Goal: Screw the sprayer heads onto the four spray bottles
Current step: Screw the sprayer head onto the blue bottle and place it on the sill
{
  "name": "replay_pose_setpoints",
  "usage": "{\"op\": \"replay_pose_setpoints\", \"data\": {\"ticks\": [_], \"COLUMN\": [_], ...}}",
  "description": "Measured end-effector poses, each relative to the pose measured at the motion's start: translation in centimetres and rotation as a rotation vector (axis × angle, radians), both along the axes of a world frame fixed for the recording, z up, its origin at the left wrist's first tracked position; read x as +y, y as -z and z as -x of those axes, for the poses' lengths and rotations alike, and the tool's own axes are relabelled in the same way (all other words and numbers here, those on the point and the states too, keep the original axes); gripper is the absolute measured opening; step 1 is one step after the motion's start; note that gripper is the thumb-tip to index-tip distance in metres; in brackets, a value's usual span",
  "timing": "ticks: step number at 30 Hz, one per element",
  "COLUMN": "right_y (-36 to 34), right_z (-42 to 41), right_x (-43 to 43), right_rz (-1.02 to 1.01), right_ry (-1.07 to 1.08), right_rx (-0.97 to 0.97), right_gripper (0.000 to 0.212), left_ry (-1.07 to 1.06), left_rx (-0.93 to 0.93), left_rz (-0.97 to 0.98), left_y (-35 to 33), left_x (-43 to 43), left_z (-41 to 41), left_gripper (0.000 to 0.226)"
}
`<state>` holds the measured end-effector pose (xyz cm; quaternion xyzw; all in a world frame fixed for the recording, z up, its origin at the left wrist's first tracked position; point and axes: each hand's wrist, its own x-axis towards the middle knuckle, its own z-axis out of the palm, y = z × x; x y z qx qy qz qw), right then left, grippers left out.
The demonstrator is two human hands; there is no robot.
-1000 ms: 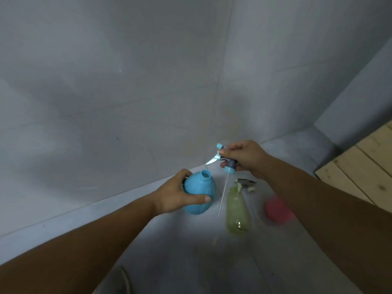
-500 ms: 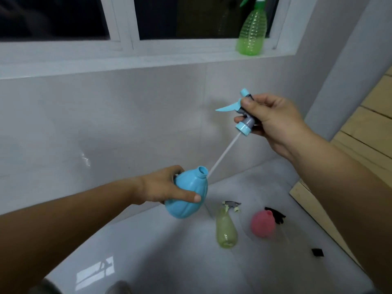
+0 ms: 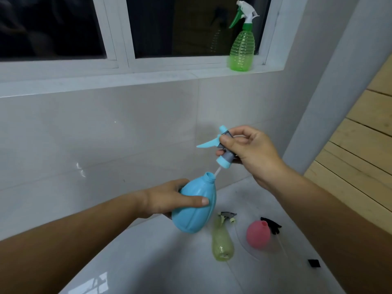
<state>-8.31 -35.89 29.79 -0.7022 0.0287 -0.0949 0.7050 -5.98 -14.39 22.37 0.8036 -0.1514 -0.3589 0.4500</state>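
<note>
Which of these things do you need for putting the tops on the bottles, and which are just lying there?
For the job:
blue bottle in the left hand
blue sprayer in the right hand
yellow bottle
pink bottle
black sprayer
green bottle, top already on

Just lying about:
small black square
wooden planks

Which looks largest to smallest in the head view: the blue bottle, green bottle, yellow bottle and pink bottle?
1. blue bottle, though it is nearest the camera
2. green bottle, sprayer included, though farthest away
3. yellow bottle and pink bottle look much alike; unranked
</note>
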Motion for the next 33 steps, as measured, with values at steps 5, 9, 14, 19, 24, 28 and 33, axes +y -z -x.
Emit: {"op": "replay_pose_setpoints", "data": {"ticks": [5, 9, 14, 19, 24, 28, 33], "right_y": [1.5, 2.3, 2.7, 2.9, 3.0, 3.0, 2.7], "right_z": [-0.1, -0.3, -0.6, -1.0, -1.2, -1.0, -0.7], "right_x": [0.5, 0.4, 0.2, 0.3, 0.3, -0.3, -0.5], "right_rz": [0.045, 0.15, 0.231, 0.221, 0.26, 0.416, 0.481], "right_ry": [-0.126, -0.205, -0.243, -0.275, -0.32, -0.449, -0.491], "right_rx": [0.035, 0.025, 0.007, 0.006, 0.019, 0.085, 0.102], "right_gripper": [0.015, 0.019, 0.016, 0.018, 0.021, 0.04, 0.048], "left_ry": [0.0, -0.006, 0.005, 0.003, 0.003, 0.009, 0.01], "left_rx": [0.008, 0.025, 0.023, 0.02, 0.019, 0.019, 0.025], "left_rz": [0.035, 0.073, 0.065, 0.056, 0.062, 0.032, 0.036], "left_y": [0.3, 0.6, 0.8, 0.8, 0.9, 1.0, 0.7], "left_x": [-0.4, -0.6, -0.3, -0.3, -0.3, 0.0, -0.2], "left_z": [-0.2, -0.4, -0.7, -1.0, -1.1, -1.1, -1.0], "left_gripper": [0.061, 0.065, 0.061, 0.061, 0.064, 0.072, 0.059]}}
